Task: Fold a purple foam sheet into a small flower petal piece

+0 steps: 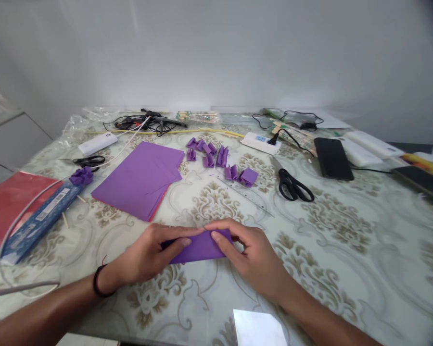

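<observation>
Two-handed hold on folded sheet (202, 247)

Patterned bench (382, 298), purple paper stack (133, 180). Left hand (149, 252), right hand (250, 252) both pinching folded sheet, front-right of stack. Black scissors (286, 179) well right of stack, small folded pieces (222, 156) just right of it.

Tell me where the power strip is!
In the head view, the power strip is toward the back of the table, right of the middle, between the folded purple pieces and the black phone.
</observation>
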Demonstrator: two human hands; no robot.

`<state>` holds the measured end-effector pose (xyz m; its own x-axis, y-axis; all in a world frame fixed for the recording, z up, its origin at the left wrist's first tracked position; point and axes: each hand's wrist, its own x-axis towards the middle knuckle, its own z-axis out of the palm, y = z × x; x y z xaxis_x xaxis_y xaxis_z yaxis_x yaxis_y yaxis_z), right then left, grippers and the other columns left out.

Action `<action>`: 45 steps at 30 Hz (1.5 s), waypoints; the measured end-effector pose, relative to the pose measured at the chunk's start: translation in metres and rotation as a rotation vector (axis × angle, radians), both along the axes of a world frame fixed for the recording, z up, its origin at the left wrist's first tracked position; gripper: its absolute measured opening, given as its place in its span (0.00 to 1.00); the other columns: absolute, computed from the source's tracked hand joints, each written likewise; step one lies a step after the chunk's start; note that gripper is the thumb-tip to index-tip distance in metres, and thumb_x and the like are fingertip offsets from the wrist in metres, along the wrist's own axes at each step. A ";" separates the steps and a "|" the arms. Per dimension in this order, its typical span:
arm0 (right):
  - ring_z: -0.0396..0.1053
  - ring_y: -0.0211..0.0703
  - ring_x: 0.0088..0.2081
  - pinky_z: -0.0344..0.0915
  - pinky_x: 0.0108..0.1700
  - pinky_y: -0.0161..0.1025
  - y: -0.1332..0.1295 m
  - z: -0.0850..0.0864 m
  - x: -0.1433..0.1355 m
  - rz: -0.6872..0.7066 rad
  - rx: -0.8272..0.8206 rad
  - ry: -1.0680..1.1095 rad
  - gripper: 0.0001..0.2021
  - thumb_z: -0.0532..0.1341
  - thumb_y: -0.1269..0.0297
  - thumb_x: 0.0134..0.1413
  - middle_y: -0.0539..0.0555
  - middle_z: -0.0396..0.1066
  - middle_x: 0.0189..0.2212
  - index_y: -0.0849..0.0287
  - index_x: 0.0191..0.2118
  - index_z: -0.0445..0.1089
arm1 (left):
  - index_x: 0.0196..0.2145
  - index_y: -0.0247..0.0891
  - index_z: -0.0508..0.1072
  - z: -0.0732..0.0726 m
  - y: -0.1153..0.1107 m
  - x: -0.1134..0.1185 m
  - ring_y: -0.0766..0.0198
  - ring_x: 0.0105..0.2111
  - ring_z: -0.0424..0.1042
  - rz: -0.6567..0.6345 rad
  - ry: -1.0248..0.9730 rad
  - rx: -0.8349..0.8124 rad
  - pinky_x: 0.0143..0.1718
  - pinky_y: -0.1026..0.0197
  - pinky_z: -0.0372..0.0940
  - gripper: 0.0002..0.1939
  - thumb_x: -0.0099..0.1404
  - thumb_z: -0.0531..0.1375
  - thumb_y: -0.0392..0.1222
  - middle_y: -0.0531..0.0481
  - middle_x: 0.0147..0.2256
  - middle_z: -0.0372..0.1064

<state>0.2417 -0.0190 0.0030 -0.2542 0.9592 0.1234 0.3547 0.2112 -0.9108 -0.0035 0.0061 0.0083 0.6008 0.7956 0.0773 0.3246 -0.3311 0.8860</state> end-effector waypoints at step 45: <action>0.78 0.45 0.35 0.73 0.34 0.38 0.001 -0.007 0.004 -0.233 -0.002 0.098 0.10 0.62 0.58 0.69 0.54 0.83 0.39 0.53 0.45 0.81 | 0.49 0.43 0.84 -0.005 0.003 -0.004 0.62 0.34 0.78 0.294 -0.040 -0.019 0.32 0.64 0.70 0.11 0.72 0.65 0.45 0.49 0.41 0.84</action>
